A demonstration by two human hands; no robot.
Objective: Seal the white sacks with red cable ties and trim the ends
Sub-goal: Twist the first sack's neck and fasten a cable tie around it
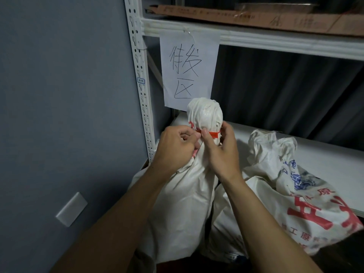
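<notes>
Two hands are working at the gathered neck of the upright white sack (189,194), and I'm following it through the head camera. The red cable tie (213,134) is wrapping that neck just below the bunched top, which is poking up in front of a handwritten paper sign (189,69). The left hand (175,146) is curling its fingers and pinching the tie's strap on the left side of the neck, between thumb and forefinger. The right hand (220,152) is pressing its thumb onto the tie from the front while its fingers are hooking round the far side of the neck, gripping tie and cloth together. I'm not able to tell how tight the loop is sitting. The sack is standing just beside the white slotted shelf post (141,85). To its right, a second white sack (295,203) with red and blue print is leaning on the low shelf board (325,160), its mouth hanging loose. Flattened cardboard (246,16) is lying on the shelf above.
</notes>
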